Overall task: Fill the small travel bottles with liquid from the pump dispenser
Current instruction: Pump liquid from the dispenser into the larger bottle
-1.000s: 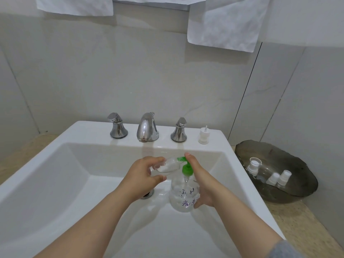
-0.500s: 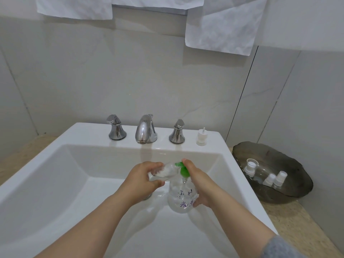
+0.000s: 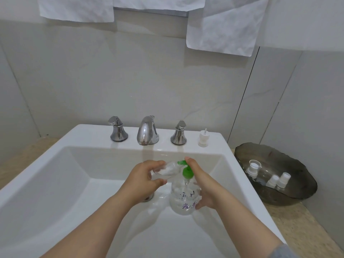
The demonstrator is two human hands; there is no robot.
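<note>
Head view, little altered from a second back: still pinching the small travel bottle (image 3: 170, 169) in the left hand (image 3: 144, 180), tilted, mouth against the green pump head (image 3: 182, 162), above the sink basin (image 3: 74, 164). Still clasping the pump dispenser (image 3: 183, 200) with the right hand (image 3: 206, 190), forefinger (image 3: 190, 161) atop the head; looks like pumping mid-fill

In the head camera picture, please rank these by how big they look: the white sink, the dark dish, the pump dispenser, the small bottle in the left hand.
1. white sink
2. dark dish
3. pump dispenser, nearer the camera than the dish
4. small bottle, partly hidden by the left hand
</note>
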